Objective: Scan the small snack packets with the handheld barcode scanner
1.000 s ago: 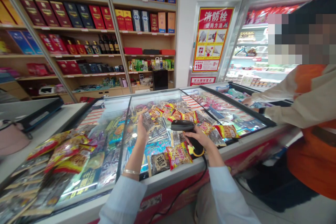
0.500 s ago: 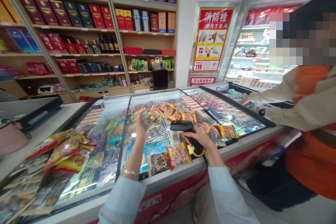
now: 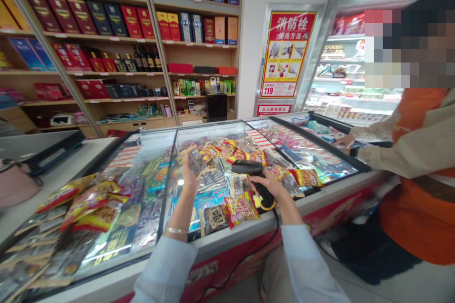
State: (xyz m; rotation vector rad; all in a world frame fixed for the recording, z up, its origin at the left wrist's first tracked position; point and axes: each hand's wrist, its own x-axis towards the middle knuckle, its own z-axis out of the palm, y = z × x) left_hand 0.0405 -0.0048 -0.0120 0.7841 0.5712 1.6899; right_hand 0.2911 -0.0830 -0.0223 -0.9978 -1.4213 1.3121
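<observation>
While the left hand point(image 3: 190, 175) grips a dark, clear-fronted plastic snack packet point(image 3: 197, 162), the right hand point(image 3: 268, 183) is closed on a black pistol-shaped scanner point(image 3: 247, 167), at the packet's 3 o'clock, apart. Looks like the line-up step; next move calls for the packet's code facing the scanner nose. White-rimmed glass-topped freezer point(image 3: 227, 238): colourful packs inside, red-and-yellow noodle-snack bag point(image 3: 242, 209) on top at scanner's 6 o'clock. Person's hand point(image 3: 343, 141) over freezer, right hand's 2 o'clock.
</observation>
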